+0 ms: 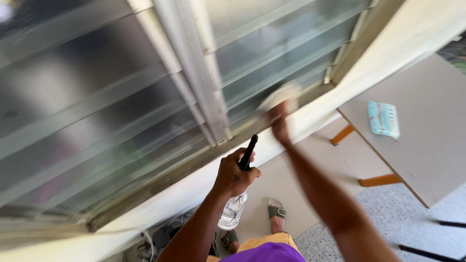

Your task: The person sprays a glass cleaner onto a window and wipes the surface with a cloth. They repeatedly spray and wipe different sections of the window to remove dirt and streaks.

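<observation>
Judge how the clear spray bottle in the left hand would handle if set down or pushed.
The spray bottle looks like thin clear plastic, so probably light and slightly squeezable. Its tall, narrow body under a black trigger head suggests it may tip easily. The left hand wraps its neck securely.

Grey table (427, 145) at 3 o'clock, orange legs (379, 180) beneath near edge. Pale blue wipes pack (383, 119) flat on tabletop, toward its 12 o'clock end. Speckled floor (388, 218) at 5 o'clock; sandalled feet (276, 216) standing at 6 o'clock.
</observation>
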